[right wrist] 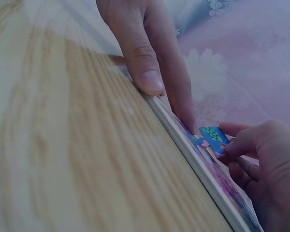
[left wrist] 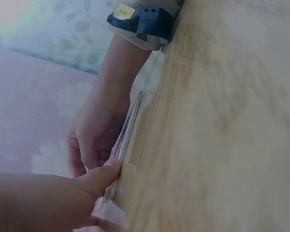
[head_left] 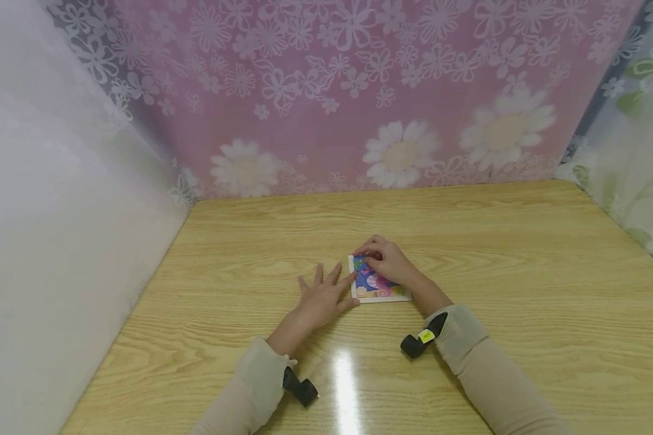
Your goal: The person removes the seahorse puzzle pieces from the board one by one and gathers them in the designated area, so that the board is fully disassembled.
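A small jigsaw puzzle (head_left: 374,283) with a blue, pink and orange picture lies flat on the table in a white frame tray (head_left: 386,299). My right hand (head_left: 393,264) pinches a blue puzzle piece (right wrist: 213,138) with a green turtle on it, between thumb and fingers. In the right wrist view that piece is tilted up at the puzzle's far-left part. With its fingers spread, my left hand (head_left: 322,302) rests at the tray's left side; the thumb and index finger touch the tray's edge. The right palm hides part of the puzzle in the head view.
The wood-grain table (head_left: 239,241) reaches back to a pink flowered curtain (head_left: 315,121). A pale wall covering (head_left: 76,199) stands on the left, a leafy one (head_left: 647,151) on the right. Black wrist cameras (head_left: 305,391) hang below the beige sleeves, near the tabletop.
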`<state>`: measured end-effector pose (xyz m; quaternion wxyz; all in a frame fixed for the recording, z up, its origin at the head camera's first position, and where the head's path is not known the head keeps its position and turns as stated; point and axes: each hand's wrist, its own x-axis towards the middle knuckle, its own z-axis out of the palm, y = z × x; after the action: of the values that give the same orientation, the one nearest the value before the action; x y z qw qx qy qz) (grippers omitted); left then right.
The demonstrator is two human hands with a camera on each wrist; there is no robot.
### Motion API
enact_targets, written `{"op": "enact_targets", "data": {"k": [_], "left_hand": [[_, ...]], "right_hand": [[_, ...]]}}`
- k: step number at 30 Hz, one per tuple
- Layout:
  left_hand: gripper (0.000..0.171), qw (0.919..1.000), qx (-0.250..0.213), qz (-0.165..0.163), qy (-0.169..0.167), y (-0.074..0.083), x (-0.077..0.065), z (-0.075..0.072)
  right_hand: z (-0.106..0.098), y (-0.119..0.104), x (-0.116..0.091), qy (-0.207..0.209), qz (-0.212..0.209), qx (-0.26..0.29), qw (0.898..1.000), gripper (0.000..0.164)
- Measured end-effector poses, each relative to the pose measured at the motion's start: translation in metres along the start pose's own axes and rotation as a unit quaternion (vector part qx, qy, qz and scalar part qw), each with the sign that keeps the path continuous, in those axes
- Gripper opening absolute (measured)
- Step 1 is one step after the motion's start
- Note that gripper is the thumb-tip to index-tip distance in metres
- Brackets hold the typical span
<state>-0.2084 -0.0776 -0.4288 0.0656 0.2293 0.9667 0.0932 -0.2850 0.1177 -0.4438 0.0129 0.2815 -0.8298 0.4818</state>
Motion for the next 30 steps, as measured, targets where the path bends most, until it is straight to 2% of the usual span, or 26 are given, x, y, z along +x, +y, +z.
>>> {"op": "enact_targets", "data": {"k": [11,18,20,25,27,30], "left_hand": [[0.063,1.0000,-0.004,0.000,0.001,0.003,0.001,0.000],[0.062,1.0000,-0.004,-0.005,0.004,0.002,0.002,0.001],[0.062,1.0000,-0.003,-0.006,0.005,0.001,0.002,0.002],[0.062,1.0000,-0.006,-0.006,0.005,0.000,0.002,0.003],[0.062,1.0000,-0.007,-0.004,0.006,0.000,0.001,0.003],[0.062,0.9999,-0.012,0.000,0.006,0.000,0.001,0.002]], "right_hand": [[-0.014,-0.004,-0.001,0.005,-0.009,0.010,1.000,0.019],[-0.032,-0.007,-0.005,-0.001,0.008,0.004,1.000,0.019],[-0.040,-0.017,-0.009,-0.005,0.015,0.006,1.000,0.019],[-0.056,-0.013,-0.015,0.000,0.028,0.016,0.999,0.019],[-0.061,-0.002,-0.017,0.005,0.025,0.012,1.000,0.019],[-0.070,-0.008,-0.024,0.007,0.025,0.011,1.000,0.019]]}}
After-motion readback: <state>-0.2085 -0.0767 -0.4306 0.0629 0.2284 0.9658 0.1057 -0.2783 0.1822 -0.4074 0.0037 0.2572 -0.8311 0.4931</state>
